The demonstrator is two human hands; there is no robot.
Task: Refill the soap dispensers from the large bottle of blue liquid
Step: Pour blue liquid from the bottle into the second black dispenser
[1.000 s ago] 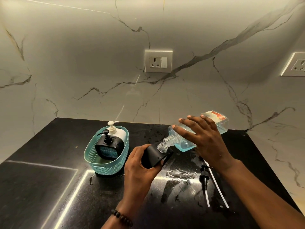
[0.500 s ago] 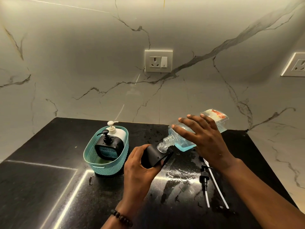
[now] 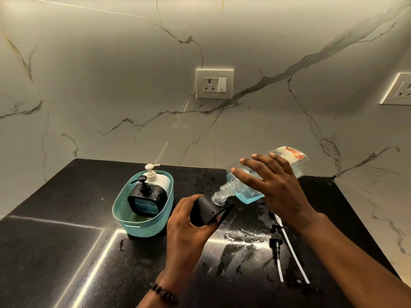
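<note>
Nearest me on the wet black stone counter (image 3: 66, 252) lie two pulled pump heads with their long tubes (image 3: 278, 243), so at least this dispenser is opened and mid-fill — not yet closed again. My left hand (image 3: 186, 232) is wrapped round the black square soap dispenser (image 3: 205, 210), tipping it toward the bottle. Just beyond, my right hand (image 3: 273, 185) lies over the large clear bottle of blue liquid (image 3: 249, 192) with the fingers spread nearly straight, pressing it down on its side; its ribbed neck meets the dispenser's opening. How full the dispenser is I cannot tell. Farther left, the teal woven plastic basket (image 3: 144, 227) holds a second black dispenser with blue liquid in its window (image 3: 146, 201) and a white pump bottle (image 3: 158, 180) — whether those need filling I can't judge.
</note>
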